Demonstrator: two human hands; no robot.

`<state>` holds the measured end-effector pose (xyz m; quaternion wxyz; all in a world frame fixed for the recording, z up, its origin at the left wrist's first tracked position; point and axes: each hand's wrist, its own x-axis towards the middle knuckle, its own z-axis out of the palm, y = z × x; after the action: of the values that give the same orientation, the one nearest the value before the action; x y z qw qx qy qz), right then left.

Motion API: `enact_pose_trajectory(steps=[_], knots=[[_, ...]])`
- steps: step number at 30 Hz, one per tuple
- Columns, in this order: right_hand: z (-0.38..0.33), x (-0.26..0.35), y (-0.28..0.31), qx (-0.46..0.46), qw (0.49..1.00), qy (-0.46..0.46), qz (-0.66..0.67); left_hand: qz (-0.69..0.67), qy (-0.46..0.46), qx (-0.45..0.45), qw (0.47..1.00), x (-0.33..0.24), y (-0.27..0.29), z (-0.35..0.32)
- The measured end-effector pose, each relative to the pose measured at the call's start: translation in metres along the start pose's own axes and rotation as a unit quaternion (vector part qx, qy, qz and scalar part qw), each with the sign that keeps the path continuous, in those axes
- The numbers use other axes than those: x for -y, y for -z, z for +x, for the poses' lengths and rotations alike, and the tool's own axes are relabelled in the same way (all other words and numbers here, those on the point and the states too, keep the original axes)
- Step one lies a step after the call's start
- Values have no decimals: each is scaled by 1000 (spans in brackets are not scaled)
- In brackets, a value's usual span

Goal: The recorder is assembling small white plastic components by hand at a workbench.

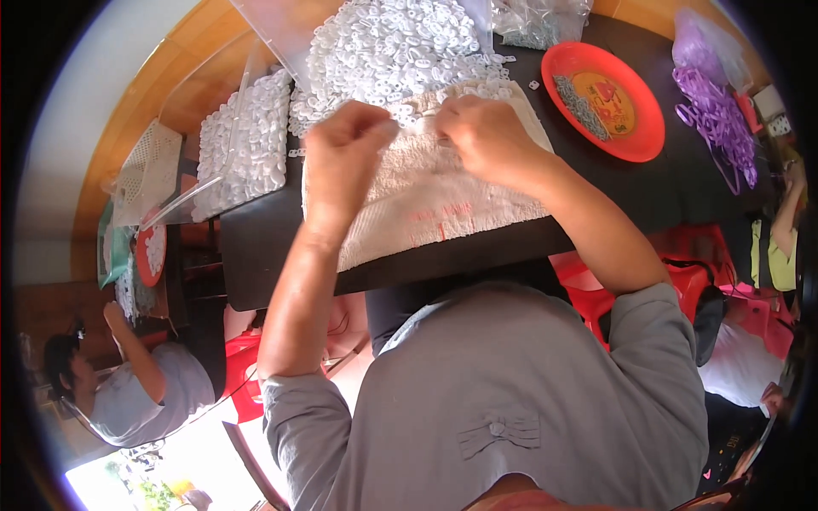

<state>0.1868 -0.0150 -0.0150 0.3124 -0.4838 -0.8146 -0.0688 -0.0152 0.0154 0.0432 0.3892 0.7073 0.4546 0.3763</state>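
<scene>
A beige towel (400, 217) with red marks lies at the front of the dark table, under both hands. A big heap of small white plastic pieces with holes (392, 51) spills onto its far edge. My left hand (345, 157) hovers over the towel's left side, fingers curled to a pinch and slightly blurred. To its right, my right hand (490, 140) has its fingers drawn together above the towel, close to several of the white pieces. Whatever is between the fingers of either hand is too small or hidden to make out.
Right of the towel, a red plate (643, 136) holds small grey metal parts (579, 106). Beyond it are a clear bag of grey parts (541, 21) and purple straps (720, 115). A clear bin of white pieces (243, 140) stands left. Another person (141, 383) sits at lower left.
</scene>
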Motion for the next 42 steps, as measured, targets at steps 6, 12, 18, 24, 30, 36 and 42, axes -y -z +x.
enact_pose_trajectory(steps=[6, 12, 18, 24, 30, 36, 42], knots=[[8, 2, 25, -34, 998, 18, 58, -206, 148, 135, 958, 10, -35, 6], [6, -4, 30, -46, 993, 34, 104, -271, 213, 162, 925, 0, -34, 12], [7, -3, 31, -43, 909, -137, 391, -365, 226, 151, 891, -2, -35, 18], [7, -7, 35, -62, 871, -211, 439, 0, -20, 41, 999, 32, -29, 35], [5, -5, 31, -47, 863, -222, 451, 273, -229, 44, 933, 53, -33, 46], [5, -7, 29, -32, 863, -228, 450, 413, -307, 76, 854, 56, -38, 53], [6, -10, 29, -38, 830, -271, 487, -83, -5, 82, 993, 30, -36, 32]])
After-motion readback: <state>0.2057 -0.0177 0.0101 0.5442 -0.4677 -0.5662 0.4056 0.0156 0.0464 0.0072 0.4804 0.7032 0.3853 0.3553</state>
